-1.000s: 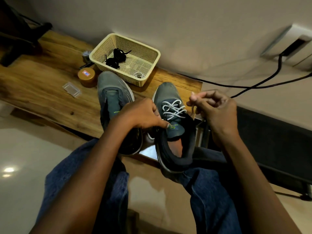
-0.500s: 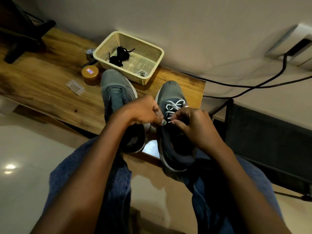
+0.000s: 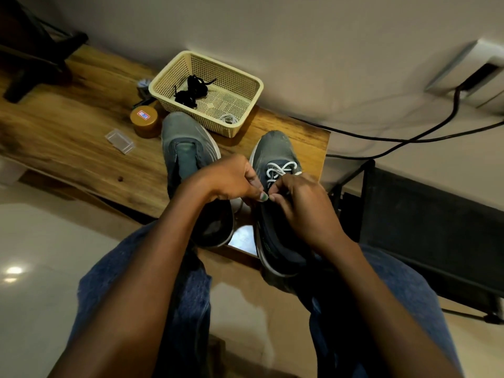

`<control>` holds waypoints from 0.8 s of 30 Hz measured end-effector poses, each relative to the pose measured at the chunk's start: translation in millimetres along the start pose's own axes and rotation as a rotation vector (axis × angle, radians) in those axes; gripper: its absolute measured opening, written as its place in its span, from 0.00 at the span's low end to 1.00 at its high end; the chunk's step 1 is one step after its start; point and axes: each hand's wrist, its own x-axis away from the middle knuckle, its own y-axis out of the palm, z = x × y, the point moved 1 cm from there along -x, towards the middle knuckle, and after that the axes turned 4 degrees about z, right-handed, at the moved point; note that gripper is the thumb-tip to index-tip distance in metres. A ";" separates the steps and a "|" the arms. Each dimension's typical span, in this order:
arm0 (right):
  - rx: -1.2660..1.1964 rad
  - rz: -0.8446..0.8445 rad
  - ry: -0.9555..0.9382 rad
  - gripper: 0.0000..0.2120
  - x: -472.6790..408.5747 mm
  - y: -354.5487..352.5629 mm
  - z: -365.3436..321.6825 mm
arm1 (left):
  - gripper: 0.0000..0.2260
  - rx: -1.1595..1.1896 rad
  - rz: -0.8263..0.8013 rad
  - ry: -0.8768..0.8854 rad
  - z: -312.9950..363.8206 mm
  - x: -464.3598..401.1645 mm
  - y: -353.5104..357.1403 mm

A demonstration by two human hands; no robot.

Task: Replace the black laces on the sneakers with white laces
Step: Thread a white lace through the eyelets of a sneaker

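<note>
Both hands (image 3: 268, 190) pinch white lace (image 3: 281, 170) on right sneaker (image 3: 275, 148); basket (image 3: 246, 85) behind.

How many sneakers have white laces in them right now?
1. The right sneaker on the table carries a white lace, worked by both hands; the left sneaker beside it shows no lace.

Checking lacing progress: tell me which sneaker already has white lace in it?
The right sneaker, under both hands: white lace crisscrosses its eyelets. The left sneaker, nearer the jar, shows a bare tongue with no lace.
</note>
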 end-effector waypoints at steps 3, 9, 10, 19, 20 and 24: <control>-0.042 0.024 0.029 0.03 1.5 -1.7 1.2 | 0.10 0.025 -0.027 -0.013 -0.6 1.2 -2.5; -0.143 0.037 0.094 0.11 3.0 -2.9 -1.6 | 0.08 -0.096 0.025 -0.004 -3.0 0.2 4.1; -0.151 0.044 0.103 0.12 2.7 -3.6 -2.6 | 0.08 -0.151 0.048 0.009 -2.6 -0.9 4.4; -0.229 0.054 0.152 0.12 2.7 -5.2 -4.1 | 0.06 -0.241 0.097 0.082 2.1 -1.0 5.8; -0.239 0.057 0.154 0.10 2.9 -5.3 -3.5 | 0.06 -0.251 0.100 0.086 2.1 -1.3 5.8; -0.213 0.038 0.144 0.10 3.6 -5.2 -2.1 | 0.07 -0.276 0.104 0.106 1.8 -1.6 4.9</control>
